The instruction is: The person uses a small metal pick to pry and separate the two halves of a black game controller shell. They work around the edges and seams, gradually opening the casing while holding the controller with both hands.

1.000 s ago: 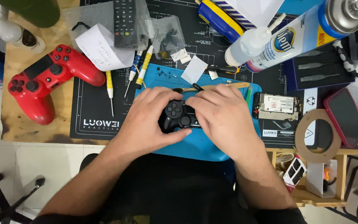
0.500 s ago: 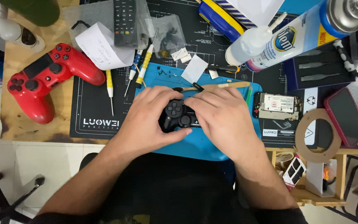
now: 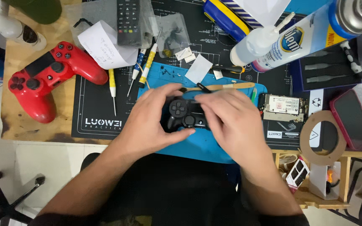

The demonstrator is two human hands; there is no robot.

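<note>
Holding a black game controller [image 3: 184, 114] in both hands, I have it low over the blue mat [image 3: 197, 144] at the middle of the bench [image 3: 42, 129]. My left hand [image 3: 151, 121] wraps its left grip, fingers curled shut around it, thumb under the lower edge. My right hand [image 3: 231, 121] covers the right half, fingers closed over the top, so that side is hidden. A red game controller [image 3: 47, 79] lies well apart at the left on the wood. Screwdrivers [image 3: 145, 67] rest just above the mat beside a white paper note [image 3: 101, 46]. A circuit board [image 3: 283, 108] sits right of my right hand, near a cardboard ring [image 3: 323, 138] and a phone [image 3: 352, 119].
</note>
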